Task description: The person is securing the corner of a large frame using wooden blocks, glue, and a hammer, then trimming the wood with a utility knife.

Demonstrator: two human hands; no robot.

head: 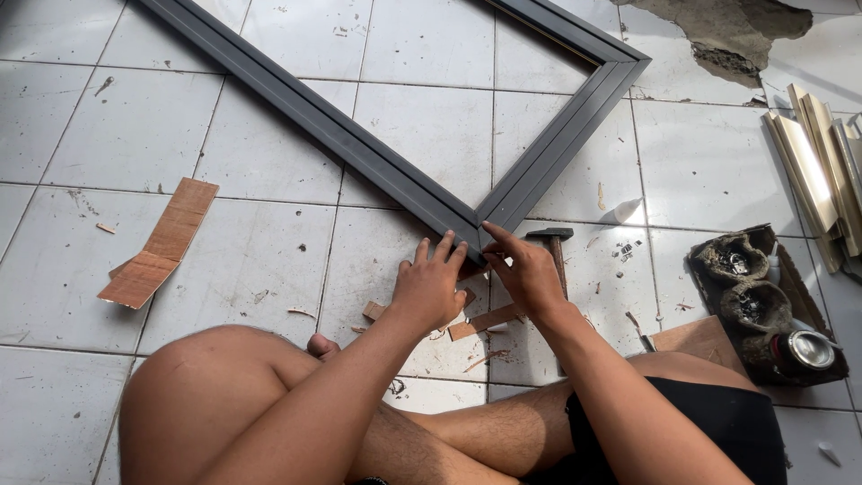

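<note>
A dark grey metal frame (359,144) lies flat on the white tiled floor, its near corner pointing at me. My left hand (429,286) rests on the floor with its fingertips against that corner from the left. My right hand (525,269) touches the same corner from the right, fingers pinched at the joint; whether it holds anything small is hidden. A hammer (555,250) lies just behind my right hand. Small cardboard scraps (485,321) lie under my hands.
A folded strip of brown cardboard (162,244) lies at the left. At the right sit a cardboard tray with round cups and a can (763,301), and pale metal profiles (822,175). My bare knees fill the bottom. Broken plaster (727,36) shows at top right.
</note>
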